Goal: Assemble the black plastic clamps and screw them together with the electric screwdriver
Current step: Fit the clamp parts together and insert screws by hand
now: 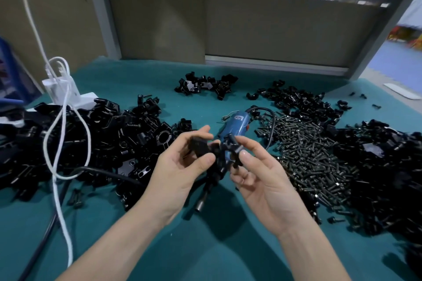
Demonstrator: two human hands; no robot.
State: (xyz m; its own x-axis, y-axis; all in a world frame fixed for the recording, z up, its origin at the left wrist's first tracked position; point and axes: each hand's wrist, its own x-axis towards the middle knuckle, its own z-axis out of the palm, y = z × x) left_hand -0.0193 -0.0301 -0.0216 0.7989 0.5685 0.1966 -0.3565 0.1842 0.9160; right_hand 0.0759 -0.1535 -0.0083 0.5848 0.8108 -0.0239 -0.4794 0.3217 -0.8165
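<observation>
My left hand pinches a black plastic clamp half between thumb and fingers. My right hand pinches a second black clamp piece right beside it; the two parts touch above the table's middle. The blue electric screwdriver lies on the green mat behind and under my hands, its metal tip pointing toward me. A heap of dark screws lies to the right of my right hand.
Large piles of black clamp parts lie at the left, far right and back right; a small group sits at the back. A white cable and charger are left; a black cord crosses the mat.
</observation>
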